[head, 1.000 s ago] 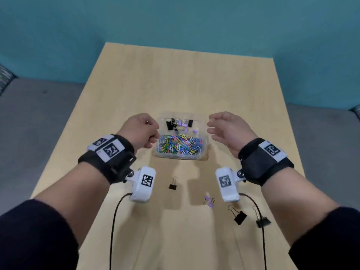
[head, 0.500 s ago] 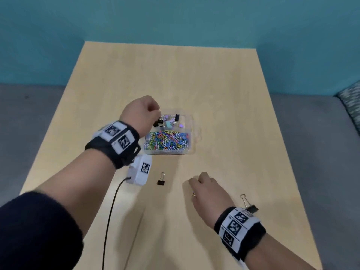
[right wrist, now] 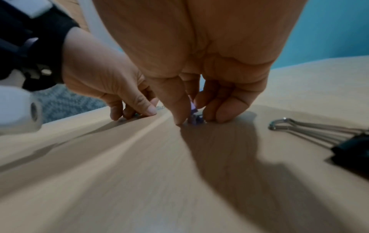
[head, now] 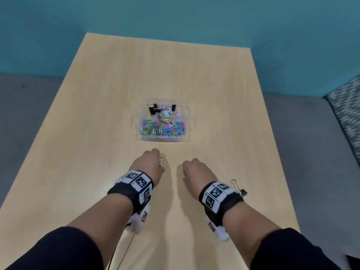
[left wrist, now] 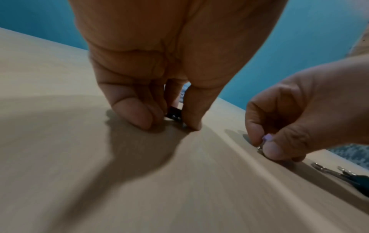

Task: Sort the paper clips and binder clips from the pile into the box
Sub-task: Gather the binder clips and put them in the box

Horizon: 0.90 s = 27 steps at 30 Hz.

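Observation:
A clear plastic box [head: 187, 114] stands mid-table, with coloured paper clips [head: 162, 129] in its near compartment and binder clips [head: 163, 110] in the far one. Just in front of it, my left hand [head: 155, 162] is down on the table, its thumb and fingers pinching a small black binder clip [left wrist: 173, 112]. To its right, my right hand [head: 187, 172] is also on the table and pinches a purple binder clip [right wrist: 192, 110] between thumb and fingers. A larger black binder clip [head: 239, 189] lies loose beside my right wrist.
The wooden table [head: 97, 152] runs to a teal wall at the back. Grey floor lies on both sides and a patterned cushion [head: 348, 114] is at the far right. A cable [head: 116, 256] trails from the left wrist camera.
My left hand has come back from over the box to the table and closed on the small black clip. My right hand stays down on the purple clip.

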Tool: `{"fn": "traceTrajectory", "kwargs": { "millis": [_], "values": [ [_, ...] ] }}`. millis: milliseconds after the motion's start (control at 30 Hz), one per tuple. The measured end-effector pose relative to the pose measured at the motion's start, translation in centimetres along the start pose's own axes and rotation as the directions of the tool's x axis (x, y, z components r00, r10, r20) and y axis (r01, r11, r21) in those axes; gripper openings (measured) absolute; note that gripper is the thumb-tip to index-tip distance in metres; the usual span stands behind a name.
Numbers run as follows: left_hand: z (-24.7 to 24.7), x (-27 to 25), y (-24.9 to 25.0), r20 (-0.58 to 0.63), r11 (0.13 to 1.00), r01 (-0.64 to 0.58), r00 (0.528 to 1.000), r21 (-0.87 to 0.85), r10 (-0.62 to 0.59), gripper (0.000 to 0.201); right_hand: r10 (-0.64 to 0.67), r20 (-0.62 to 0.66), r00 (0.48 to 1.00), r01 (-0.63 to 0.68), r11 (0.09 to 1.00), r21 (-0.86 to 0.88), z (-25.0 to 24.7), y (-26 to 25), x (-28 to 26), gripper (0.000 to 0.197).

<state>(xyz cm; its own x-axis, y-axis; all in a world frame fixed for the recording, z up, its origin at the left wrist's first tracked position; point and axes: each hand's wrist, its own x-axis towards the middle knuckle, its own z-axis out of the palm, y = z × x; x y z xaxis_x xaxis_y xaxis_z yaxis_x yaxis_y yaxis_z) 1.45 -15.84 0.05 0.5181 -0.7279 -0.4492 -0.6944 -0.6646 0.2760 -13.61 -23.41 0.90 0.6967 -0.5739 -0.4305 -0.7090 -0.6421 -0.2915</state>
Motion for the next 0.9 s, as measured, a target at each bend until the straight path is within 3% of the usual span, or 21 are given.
{"fn": "traceTrajectory", "kwargs": {
  "millis": [67, 133, 233, 267, 333, 367, 400, 467, 533, 567, 600, 633, 667, 700, 733, 767, 800, 833, 900],
  "values": [
    [0.1, -0.1, 0.4, -0.015, 1.000, 0.021, 1.000, -0.005, -0.021, 0.025, 0.020, 0.017, 1.000, -0.021, 0.999, 0.049, -0.4, 0.3, 0.4, 0.005],
    [-0.2, -0.1, 0.4, -0.020, 0.997, 0.046, 0.999, -0.056, -0.047, 0.017, 0.092, -0.012, 0.996, -0.086, 0.960, 0.267, -1.4, 0.9, 0.6, 0.009],
    [-0.4, -0.5, -0.3, -0.022, 0.959, 0.102, 0.994, -0.264, -0.111, 0.011, 0.283, -0.076, 0.956, -0.155, 0.707, 0.690, -3.6, 2.5, 0.1, 0.017],
    [-0.4, -0.7, -0.7, 0.003, 0.879, 0.134, 0.989, -0.458, -0.149, 0.008, 0.352, -0.047, 0.935, -0.171, 0.561, 0.810, -4.3, 3.3, -0.3, 0.013],
    [-0.4, -1.5, -0.8, 0.146, 0.504, 0.219, 0.973, -0.835, -0.180, 0.005, 0.400, 0.065, 0.914, -0.145, 0.175, 0.974, -5.3, 4.9, -1.3, 0.013],
    [-0.4, -1.9, -0.8, 0.226, 0.295, 0.267, 0.960, -0.917, -0.164, 0.009, 0.391, 0.110, 0.914, -0.108, -0.029, 0.994, -5.5, 5.7, -1.9, 0.015],
    [-0.5, -2.4, -0.5, 0.280, 0.158, 0.300, 0.950, -0.941, -0.138, 0.010, 0.378, 0.145, 0.914, -0.074, -0.198, 0.977, -5.6, 6.4, -2.5, 0.017],
    [-0.8, -3.5, 0.6, 0.309, 0.035, 0.313, 0.946, -0.949, -0.097, 0.012, 0.364, 0.203, 0.909, -0.049, -0.389, 0.920, -5.5, 7.5, -3.9, 0.020],
    [-0.5, -3.9, 1.7, 0.301, 0.039, 0.305, 0.949, -0.952, -0.092, 0.017, 0.361, 0.254, 0.897, -0.073, -0.445, 0.893, -5.0, 8.1, -5.0, 0.019],
    [-0.1, -3.9, 2.3, 0.291, 0.101, 0.301, 0.952, -0.948, -0.098, 0.017, 0.364, 0.271, 0.891, -0.100, -0.425, 0.900, -4.7, 8.2, -5.6, 0.017],
    [0.6, -3.8, 2.9, 0.262, 0.227, 0.280, 0.959, -0.933, -0.106, 0.015, 0.379, 0.281, 0.882, -0.137, -0.364, 0.921, -4.2, 8.3, -5.9, 0.015],
    [1.1, -3.7, 3.5, 0.208, 0.412, 0.229, 0.973, -0.882, -0.097, 0.011, 0.407, 0.272, 0.872, -0.185, -0.241, 0.953, -3.8, 8.3, -6.3, 0.012],
    [1.6, -3.6, 3.9, 0.140, 0.622, 0.149, 0.988, -0.769, -0.064, 0.013, 0.445, 0.235, 0.864, -0.243, -0.039, 0.969, -3.3, 8.1, -6.6, 0.008],
    [2.1, -3.6, 4.4, 0.082, 0.803, 0.059, 0.997, -0.593, -0.012, 0.021, 0.472, 0.171, 0.865, -0.303, 0.218, 0.928, -2.9, 7.9, -6.8, 0.002],
    [2.5, -3.6, 4.8, 0.060, 0.917, -0.018, 0.997, -0.398, 0.045, 0.029, 0.479, 0.091, 0.873, -0.348, 0.483, 0.804, -2.5, 7.6, -7.1, 0.008],
    [2.7, -3.7, 5.3, 0.061, 0.967, -0.076, 0.994, -0.245, 0.093, 0.035, 0.444, 0.027, 0.896, -0.365, 0.699, 0.615, -2.1, 7.4, -7.3, 0.018],
    [2.9, -3.8, 5.7, 0.074, 0.982, -0.113, 0.989, -0.152, 0.125, 0.038, 0.391, 0.004, 0.921, -0.357, 0.837, 0.414, -1.7, 7.2, -7.5, 0.028],
    [3.1, -3.8, 6.0, 0.084, 0.986, -0.141, 0.985, -0.094, 0.149, 0.038, 0.345, 0.001, 0.939, -0.335, 0.909, 0.247, -1.4, 7.0, -7.6, 0.033],
    [3.5, -3.7, 6.5, 0.092, 0.982, -0.186, 0.978, -0.033, 0.188, 0.036, 0.289, 0.001, 0.957, -0.288, 0.954, 0.078, -0.9, 6.7, -7.7, 0.033]
  ]
}}
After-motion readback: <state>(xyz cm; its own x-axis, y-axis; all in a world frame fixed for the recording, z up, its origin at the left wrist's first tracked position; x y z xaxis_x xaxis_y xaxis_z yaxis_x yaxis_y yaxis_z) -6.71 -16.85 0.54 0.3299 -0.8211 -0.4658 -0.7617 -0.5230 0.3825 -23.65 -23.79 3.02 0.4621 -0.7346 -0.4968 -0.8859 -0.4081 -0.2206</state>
